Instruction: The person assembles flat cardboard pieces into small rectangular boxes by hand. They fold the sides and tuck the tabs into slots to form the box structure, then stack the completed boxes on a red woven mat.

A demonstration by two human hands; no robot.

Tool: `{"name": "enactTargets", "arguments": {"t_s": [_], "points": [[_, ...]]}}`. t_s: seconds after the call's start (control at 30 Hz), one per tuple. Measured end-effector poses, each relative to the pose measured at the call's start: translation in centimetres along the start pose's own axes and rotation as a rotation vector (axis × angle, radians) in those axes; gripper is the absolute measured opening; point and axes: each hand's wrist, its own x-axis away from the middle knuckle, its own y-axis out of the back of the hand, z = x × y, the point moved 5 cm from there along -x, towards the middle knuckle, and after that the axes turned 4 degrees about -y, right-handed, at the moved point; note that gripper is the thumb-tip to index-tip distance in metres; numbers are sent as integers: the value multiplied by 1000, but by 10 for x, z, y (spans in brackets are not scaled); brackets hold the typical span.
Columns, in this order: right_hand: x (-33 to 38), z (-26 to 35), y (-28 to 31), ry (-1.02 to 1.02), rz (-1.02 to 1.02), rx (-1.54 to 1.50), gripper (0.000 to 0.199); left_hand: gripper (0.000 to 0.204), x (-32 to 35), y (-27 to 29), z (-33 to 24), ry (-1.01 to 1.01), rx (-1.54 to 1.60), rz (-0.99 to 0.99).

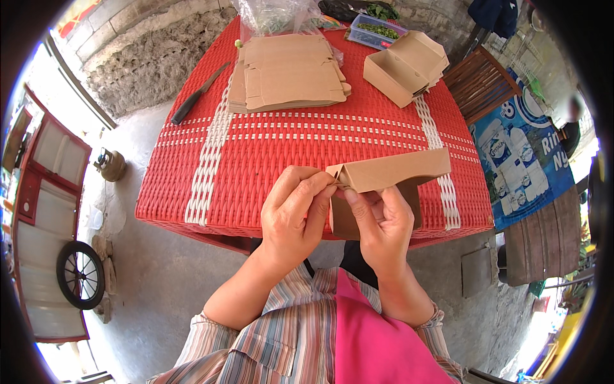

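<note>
Between my hands, above the near edge of the red woven table (307, 147), is a partly folded brown cardboard box (396, 169). My left hand (293, 208) pinches a small flap at the box's left corner. My right hand (382, 221) grips the same corner from below, its thumb against the cardboard and its other fingers partly hidden behind it. Farther off lies a stack of flat brown box blanks (291, 73). One folded box (406, 67) stands with its lid up at the far right of the table.
A knife (199, 95) with a black handle lies at the table's left. At the back are a clear plastic bag (275, 18) and a blue-rimmed tub of green pieces (377, 31). A wooden chair (481, 83) stands at the right, a wheel (80, 275) at the left.
</note>
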Motion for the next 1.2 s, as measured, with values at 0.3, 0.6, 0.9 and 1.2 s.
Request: {"name": "enactTargets", "arguments": {"t_s": [0.3, 0.6, 0.9, 1.2], "points": [[3, 2, 7, -18, -23, -54, 20, 15, -3, 1, -8, -33, -21, 25], [5, 7, 6, 74, -88, 181, 24, 19, -4, 3, -13, -32, -39, 5], [7, 8, 8, 83, -122, 92, 22, 24, -2, 1, -19, -77, -64, -1], [1, 15, 8, 92, -20, 190, 16, 23, 2, -3, -19, -58, -120, -52]]}}
